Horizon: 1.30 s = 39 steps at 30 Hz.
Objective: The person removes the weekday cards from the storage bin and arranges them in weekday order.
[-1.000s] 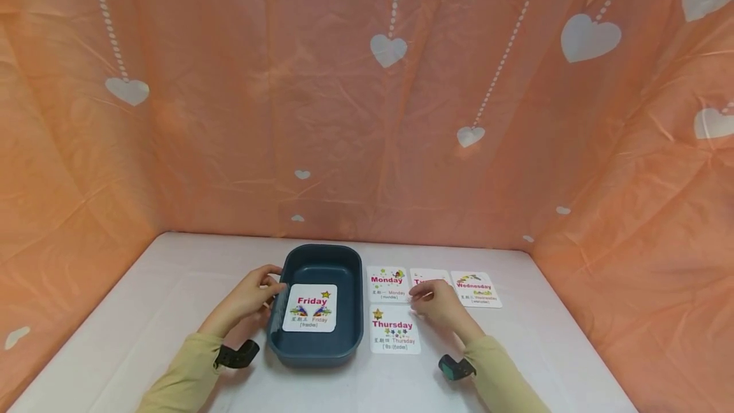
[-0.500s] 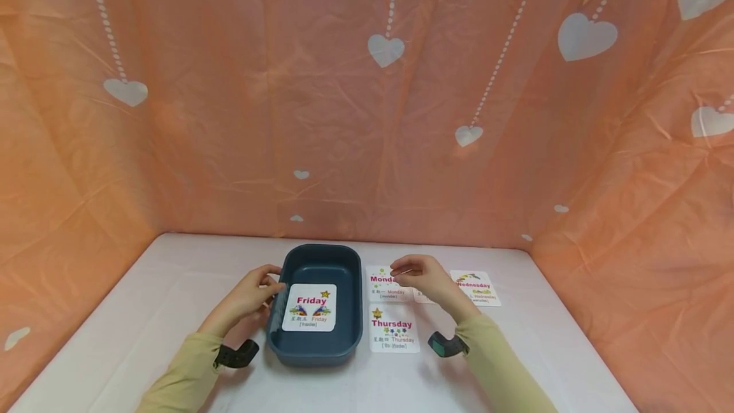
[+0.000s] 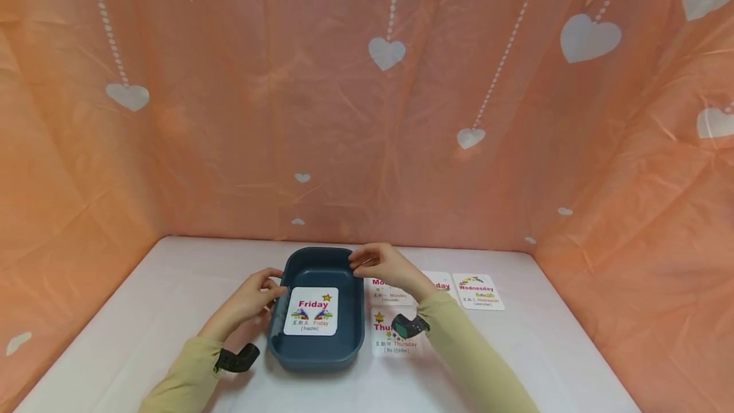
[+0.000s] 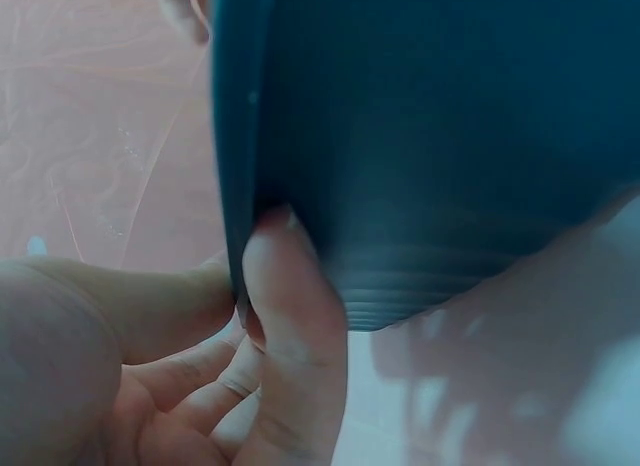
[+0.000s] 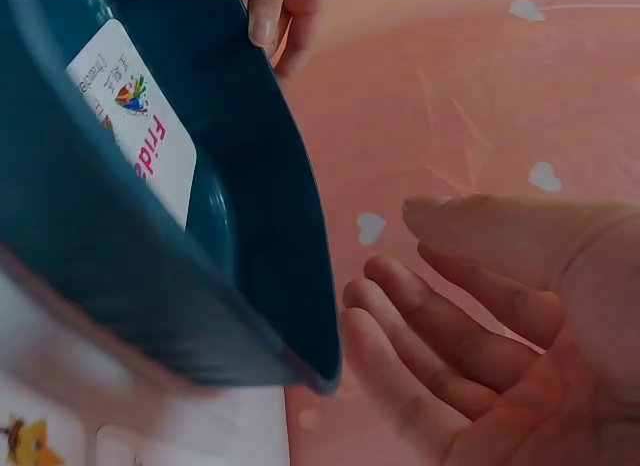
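Note:
A dark blue rectangular plastic bin (image 3: 350, 330) stands on the table with a white "Friday" card (image 3: 311, 312) inside it. My left hand (image 3: 246, 301) pinches the bin's left rim; in the left wrist view its thumb and a finger (image 4: 295, 316) close on either side of the wall. At the far right corner of the bin is my right hand (image 3: 391, 266), holding nothing. Its fingers (image 5: 440, 346) are loosely bent beside the bin's corner in the right wrist view; whether they touch the rim I cannot tell. The Friday card's print is partly hidden there by the bin wall.
Right of the bin lie a Monday card (image 3: 393, 296), a partly covered card (image 3: 443, 285) ending in "day", and a Wednesday card (image 3: 480, 292). Nearer is a Thursday card (image 3: 395, 348), partly behind my right wrist. Orange heart-print cloth (image 3: 321, 113) hangs behind the white table (image 3: 143, 311).
My right hand has moved left from the middle card of the back row, across the Monday card, to the bin's far right corner. The left hand keeps its grip on the rim.

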Tool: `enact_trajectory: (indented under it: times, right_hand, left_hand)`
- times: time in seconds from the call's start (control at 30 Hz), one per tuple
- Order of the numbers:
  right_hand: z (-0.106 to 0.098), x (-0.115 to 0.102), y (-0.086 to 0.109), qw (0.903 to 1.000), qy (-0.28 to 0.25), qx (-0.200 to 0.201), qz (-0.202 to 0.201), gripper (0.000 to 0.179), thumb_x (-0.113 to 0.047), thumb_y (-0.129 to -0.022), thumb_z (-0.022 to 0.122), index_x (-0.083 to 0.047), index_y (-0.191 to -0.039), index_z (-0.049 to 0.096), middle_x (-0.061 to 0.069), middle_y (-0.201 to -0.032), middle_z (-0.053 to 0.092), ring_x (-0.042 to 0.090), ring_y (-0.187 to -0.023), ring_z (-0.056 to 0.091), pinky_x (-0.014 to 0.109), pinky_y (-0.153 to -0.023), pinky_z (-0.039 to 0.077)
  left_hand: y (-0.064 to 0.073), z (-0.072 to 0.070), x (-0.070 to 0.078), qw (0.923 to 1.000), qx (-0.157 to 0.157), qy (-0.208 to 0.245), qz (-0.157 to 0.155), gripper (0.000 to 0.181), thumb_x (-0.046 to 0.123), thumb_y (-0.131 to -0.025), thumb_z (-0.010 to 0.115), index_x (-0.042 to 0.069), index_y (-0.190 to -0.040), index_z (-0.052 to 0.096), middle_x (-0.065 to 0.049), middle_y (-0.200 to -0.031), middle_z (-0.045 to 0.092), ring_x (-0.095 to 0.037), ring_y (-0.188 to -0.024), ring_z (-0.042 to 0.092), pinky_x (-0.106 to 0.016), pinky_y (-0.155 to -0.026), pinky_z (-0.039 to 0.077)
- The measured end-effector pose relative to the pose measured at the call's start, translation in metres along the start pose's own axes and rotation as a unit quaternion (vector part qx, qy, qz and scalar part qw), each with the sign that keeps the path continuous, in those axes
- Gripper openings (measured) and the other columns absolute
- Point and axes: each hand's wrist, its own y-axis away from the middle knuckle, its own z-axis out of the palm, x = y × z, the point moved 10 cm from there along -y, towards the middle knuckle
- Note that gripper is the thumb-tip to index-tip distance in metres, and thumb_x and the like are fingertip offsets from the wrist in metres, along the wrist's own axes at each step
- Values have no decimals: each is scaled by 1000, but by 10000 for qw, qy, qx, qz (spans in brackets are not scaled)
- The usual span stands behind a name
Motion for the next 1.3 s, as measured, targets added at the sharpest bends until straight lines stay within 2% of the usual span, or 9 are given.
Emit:
enact_trajectory:
  times: [0.17, 0.3, 0.6, 0.97, 1.1, 1.17, 1.3]
  right_hand:
    - [15, -6, -19, 9990, 266, -364, -51, 35, -5, -87, 69, 7, -119, 60, 23, -111, 64, 20, -97, 64, 31, -84, 51]
    - [30, -1, -32, 9972, 316, -683, 27, 37, -3, -87, 68, 8, -122, 59, 23, -112, 63, 21, -98, 64, 30, -85, 50]
    - [57, 14, -48, 9938, 471, -946, 330, 31, -2, -90, 64, 7, -119, 61, 13, -104, 68, 19, -97, 65, 29, -85, 50]
    - [66, 24, -59, 9920, 633, -914, 600, 26, -6, -89, 66, 2, -114, 66, 12, -106, 67, 17, -92, 62, 31, -80, 52]
    - [67, 29, -66, 9900, 787, -866, 793, 21, -7, -87, 69, -3, -107, 70, 5, -100, 69, 15, -89, 63, 32, -78, 52]
    - [68, 38, -74, 9892, 944, -856, 722, 18, -11, -86, 71, -7, -103, 72, 1, -95, 69, 12, -85, 63, 29, -74, 52]
    - [70, 42, -80, 9866, 1166, -785, 828, 17, -9, -86, 71, -7, -103, 72, 2, -95, 69, 11, -84, 63, 29, -72, 52]
  left_hand:
    - [-1, -1, 3, 10000, 4, -13, 62, 41, 6, -94, 58, -10, -129, 43, -13, -82, 56, -20, -60, 53, -36, -50, 50]
    - [-1, 0, 2, 10000, -27, -9, 13, 42, 7, -94, 58, -10, -130, 43, -13, -82, 57, -20, -60, 53, -38, -50, 51]
    - [0, 3, -1, 10000, -32, 34, 30, 41, 6, -94, 58, -10, -129, 43, -11, -79, 56, -20, -57, 53, -36, -48, 50]
    - [-1, 5, -1, 9999, -65, 129, 19, 41, 6, -95, 57, -10, -129, 43, -13, -79, 55, -19, -53, 52, -35, -44, 48]
    - [-1, 4, -2, 9999, -88, 127, -54, 41, 7, -95, 57, -9, -130, 42, -13, -81, 56, -19, -55, 53, -35, -45, 48]
    - [-1, 3, -3, 9998, -97, 144, -73, 41, 7, -95, 56, -9, -130, 41, -14, -82, 57, -20, -55, 53, -34, -45, 48]
    - [-2, 2, -5, 9998, -66, 143, -79, 40, 7, -95, 56, -9, -130, 42, -12, -81, 57, -20, -56, 54, -34, -46, 48]
